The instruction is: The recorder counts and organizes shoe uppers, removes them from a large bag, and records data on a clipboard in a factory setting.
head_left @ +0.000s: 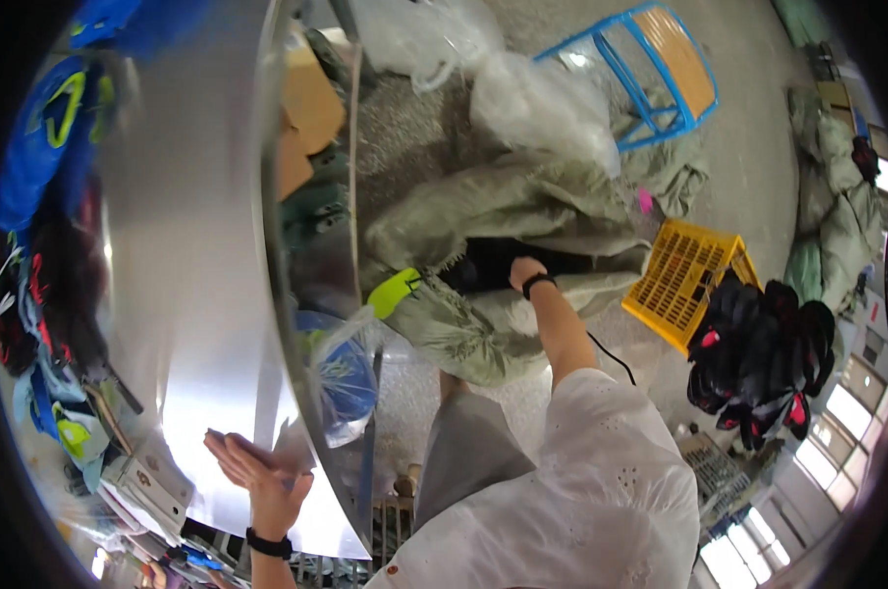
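Workshop floor, grey speckled concrete [414, 147], seen from my remote feed w/ heavy fisheye bend; windows run along the lower right edge. Shiny metal table [198, 245] fills the left half, its rim curving top to bottom; bare sheet metal in the middle, glare patch lower down. Blue, black and red garments [31, 226] are piled along the table's far left side. Small white printed boxes [154, 476] sit at the table's near corner, just beside the left hand [257, 471], which rests on the table edge, fingers spread flat, clamped on nothing; black band on that wrist. Right hand [524, 272] reaches down into the mouth of a large grey-green sack [483, 211] lying on the floor, touching the black contents [483, 263] in the opening; can't tell if fingers are closed on anything, view too small. Neon-yellow item [393, 291] lies at the sack's left edge. Blue plastic bag [346, 378] hangs at the table rim. Clear plastic bags [532, 98] lie beyond the sack. Blue-framed stool w/ orange seat [660, 69] lies tipped, top right. Yellow crate [684, 280] is right of the sack, w/ a heap of black garments [758, 353] just beside it. More grey-green sacks [836, 206] at far right. Cardboard boxes [306, 118] stand under the table's top end.
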Motion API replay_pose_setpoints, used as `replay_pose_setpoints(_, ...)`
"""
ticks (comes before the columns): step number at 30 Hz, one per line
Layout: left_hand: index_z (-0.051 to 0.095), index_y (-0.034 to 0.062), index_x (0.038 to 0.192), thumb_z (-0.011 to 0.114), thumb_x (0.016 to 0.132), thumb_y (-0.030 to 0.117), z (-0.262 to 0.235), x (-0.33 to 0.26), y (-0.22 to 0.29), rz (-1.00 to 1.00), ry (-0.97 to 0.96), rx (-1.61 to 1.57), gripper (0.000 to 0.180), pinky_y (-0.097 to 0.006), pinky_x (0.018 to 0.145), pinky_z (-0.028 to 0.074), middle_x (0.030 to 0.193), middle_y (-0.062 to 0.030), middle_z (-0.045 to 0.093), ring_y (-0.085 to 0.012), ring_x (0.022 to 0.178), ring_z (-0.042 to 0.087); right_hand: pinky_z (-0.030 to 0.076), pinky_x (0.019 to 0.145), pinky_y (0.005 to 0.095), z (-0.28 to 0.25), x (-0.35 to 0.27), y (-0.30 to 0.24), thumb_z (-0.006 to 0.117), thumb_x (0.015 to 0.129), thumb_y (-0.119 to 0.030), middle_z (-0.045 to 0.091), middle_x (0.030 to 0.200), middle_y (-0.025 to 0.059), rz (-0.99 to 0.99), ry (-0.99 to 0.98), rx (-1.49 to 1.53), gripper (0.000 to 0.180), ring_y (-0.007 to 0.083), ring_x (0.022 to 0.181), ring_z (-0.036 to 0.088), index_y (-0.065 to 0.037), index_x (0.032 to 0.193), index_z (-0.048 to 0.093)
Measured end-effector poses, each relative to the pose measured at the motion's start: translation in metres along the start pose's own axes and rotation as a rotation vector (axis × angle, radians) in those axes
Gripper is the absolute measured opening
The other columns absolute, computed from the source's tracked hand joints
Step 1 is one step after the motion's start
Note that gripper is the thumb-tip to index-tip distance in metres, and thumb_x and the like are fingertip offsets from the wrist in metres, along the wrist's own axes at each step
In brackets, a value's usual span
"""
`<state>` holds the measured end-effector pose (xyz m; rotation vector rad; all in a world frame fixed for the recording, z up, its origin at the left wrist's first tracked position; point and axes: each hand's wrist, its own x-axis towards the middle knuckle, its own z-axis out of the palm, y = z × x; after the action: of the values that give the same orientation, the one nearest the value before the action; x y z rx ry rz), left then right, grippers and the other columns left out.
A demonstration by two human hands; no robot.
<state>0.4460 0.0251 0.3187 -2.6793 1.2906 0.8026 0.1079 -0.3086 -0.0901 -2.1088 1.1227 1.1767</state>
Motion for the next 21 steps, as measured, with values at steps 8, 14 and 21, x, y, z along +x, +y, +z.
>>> replay_pose_setpoints(8,-0.009,-0.0022,0.137,0.042,0.072,0.072,-0.003,-0.001,-0.004,0.058,-0.043,0.010,0.111,-0.051,0.103,-0.002,0.139,-0.0320,-0.010,-0.0439,0.131,-0.009,0.048,0.080,0.0403,0.061,-0.001,0.029,0.051,0.081,-0.017,0.062,0.095,0.0193,0.225,0.051,0.311,0.023,0.0312,0.095,0.058,-0.001,0.091,0.063)
replay_pose_setpoints(14,-0.008,-0.0037,0.136,0.041,0.071,0.073,0.000,0.000,-0.005,0.051,-0.031,0.045,0.112,-0.050,0.104,-0.003,0.140,-0.0317,-0.010,-0.0427,0.131,-0.008,0.048,0.079,0.0411,0.073,0.080,-0.046,0.064,0.075,-0.035,0.060,0.098,0.0211,0.157,0.069,0.545,0.056,0.0325,0.095,0.057,0.002,0.114,0.047)
replay_pose_setpoints(21,-0.007,-0.0056,0.136,0.039,0.071,0.075,-0.002,-0.004,-0.007,0.077,-0.018,0.031,0.113,-0.048,0.105,-0.005,0.140,-0.0313,-0.009,-0.0413,0.132,-0.007,0.048,0.070,0.0433,0.096,0.004,-0.119,0.064,0.069,-0.026,0.061,0.084,0.0207,0.166,0.152,0.675,0.069,0.0354,0.082,0.060,0.004,0.121,0.031)
